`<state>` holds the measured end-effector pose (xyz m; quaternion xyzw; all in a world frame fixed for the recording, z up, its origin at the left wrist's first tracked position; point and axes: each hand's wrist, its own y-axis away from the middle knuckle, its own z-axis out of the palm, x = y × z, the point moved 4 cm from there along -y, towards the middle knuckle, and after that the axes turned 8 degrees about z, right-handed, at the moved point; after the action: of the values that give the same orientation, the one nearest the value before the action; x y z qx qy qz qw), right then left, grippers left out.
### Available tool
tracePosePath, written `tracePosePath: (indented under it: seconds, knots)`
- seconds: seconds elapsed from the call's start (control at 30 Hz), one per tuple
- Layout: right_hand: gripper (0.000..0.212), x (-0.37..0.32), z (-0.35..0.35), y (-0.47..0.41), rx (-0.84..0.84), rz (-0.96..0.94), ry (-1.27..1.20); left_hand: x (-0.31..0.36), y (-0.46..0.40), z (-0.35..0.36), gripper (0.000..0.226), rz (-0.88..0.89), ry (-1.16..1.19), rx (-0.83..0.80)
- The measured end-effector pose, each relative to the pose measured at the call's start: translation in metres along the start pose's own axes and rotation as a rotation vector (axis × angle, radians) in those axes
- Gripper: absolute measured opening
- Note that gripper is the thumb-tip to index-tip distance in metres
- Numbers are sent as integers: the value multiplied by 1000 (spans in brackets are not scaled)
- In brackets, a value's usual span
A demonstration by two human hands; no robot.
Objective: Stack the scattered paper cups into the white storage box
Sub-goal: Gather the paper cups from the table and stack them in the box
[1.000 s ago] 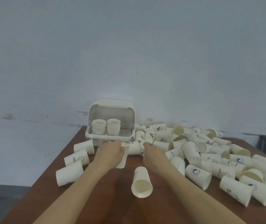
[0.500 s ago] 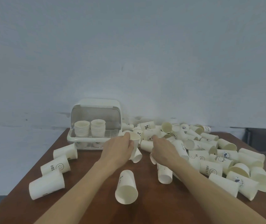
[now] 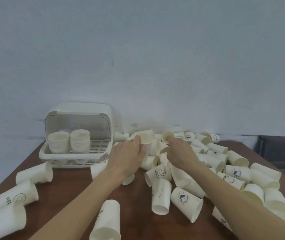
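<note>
Cup upright in left hand fingers.

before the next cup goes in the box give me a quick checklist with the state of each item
1. Box lid up, front open: ok.
2. Room on the rack beside the two stacks: ok.
3. Left hand holds a cup, mouth up: ok.
4. Right hand gripping a cup: cannot tell, fingers reach into the pile.
5. Path from held cup to the box free: ok.
6. Stacks upright: ok.
</note>
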<state>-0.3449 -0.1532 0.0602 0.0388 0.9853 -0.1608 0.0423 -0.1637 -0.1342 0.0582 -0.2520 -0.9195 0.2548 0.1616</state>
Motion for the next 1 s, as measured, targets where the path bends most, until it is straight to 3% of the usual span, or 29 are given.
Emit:
tracePosePath:
  seconds: [0.4, 0.8, 1.0]
  knots:
    - [46, 51, 4, -49, 5, -46, 22, 36, -60, 29, 23, 39, 58, 105]
    - [32, 106, 5, -61, -8, -97, 98, 89, -86, 40, 22, 37, 95, 142]
    - [39, 168, -1, -57, -26, -49, 103, 138, -103, 54, 22, 44, 102, 132]
